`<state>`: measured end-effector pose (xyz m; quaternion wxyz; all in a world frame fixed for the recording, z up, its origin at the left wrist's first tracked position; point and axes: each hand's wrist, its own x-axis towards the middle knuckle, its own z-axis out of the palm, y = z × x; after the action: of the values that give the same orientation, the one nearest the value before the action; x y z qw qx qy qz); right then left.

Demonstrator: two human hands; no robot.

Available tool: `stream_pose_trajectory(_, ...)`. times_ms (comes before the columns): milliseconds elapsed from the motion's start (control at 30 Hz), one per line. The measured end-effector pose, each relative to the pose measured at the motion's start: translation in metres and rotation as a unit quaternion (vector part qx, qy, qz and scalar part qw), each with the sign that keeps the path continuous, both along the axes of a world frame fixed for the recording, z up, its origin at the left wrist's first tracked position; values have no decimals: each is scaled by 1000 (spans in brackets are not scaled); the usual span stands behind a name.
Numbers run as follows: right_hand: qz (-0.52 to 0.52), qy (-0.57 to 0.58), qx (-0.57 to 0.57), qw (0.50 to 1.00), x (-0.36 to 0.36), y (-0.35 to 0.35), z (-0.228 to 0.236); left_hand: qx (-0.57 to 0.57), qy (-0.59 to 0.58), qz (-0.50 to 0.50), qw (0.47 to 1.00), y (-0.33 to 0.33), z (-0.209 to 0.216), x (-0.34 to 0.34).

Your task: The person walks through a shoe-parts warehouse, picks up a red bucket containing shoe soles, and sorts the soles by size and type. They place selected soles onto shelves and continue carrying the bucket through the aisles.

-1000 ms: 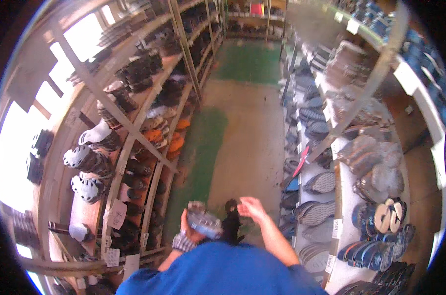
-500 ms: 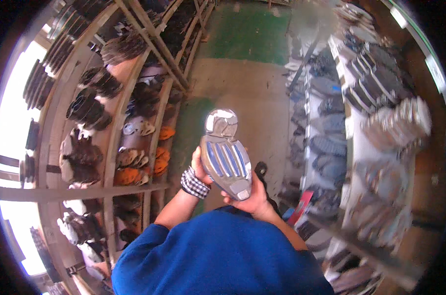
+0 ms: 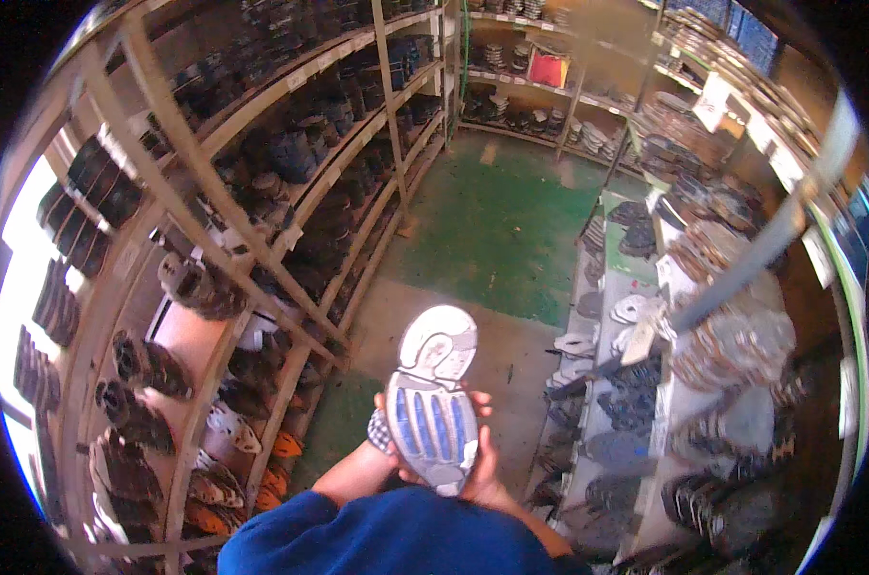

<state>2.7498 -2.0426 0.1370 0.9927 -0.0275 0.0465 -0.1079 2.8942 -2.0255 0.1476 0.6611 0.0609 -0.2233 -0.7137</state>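
Between my two hands is a shoe sole [image 3: 434, 422], its patterned face turned up. Its rounded heel end is pale and points away from me. The broad forepart is grey with several blue lengthwise stripes. My left hand [image 3: 403, 466] grips the left edge, partly hidden beneath it, and a checked cloth band [image 3: 379, 431] circles that wrist. On the opposite edge my right hand [image 3: 483, 468] holds the sole, with fingertips showing beside its middle.
Wooden shelves [image 3: 310, 192] with dark stacked soles run along the left. Orange pieces [image 3: 287, 445] lie low there. To the right, a rack [image 3: 657, 422] holds grey and blue soles, crossed by a slanting metal bar [image 3: 741, 278]. Ahead lies the green floor [image 3: 511, 230], with back shelves beyond.
My view has tilted up, bringing the back shelves into sight. The sole and both hands now appear lower in the picture, and the sole's heel end shows more fully. Both hands still grip it.
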Motion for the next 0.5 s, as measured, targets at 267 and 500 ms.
stream_pose_trajectory(267, 15, -65, -147, 987, 90, -257, 51, -139, 22, -112, 984, -264, 27, 107)
stream_pose_trajectory(500, -255, 175, -415, 856, 133, -511, 55, 111, -421, -21, 900, -509, -85, 251)
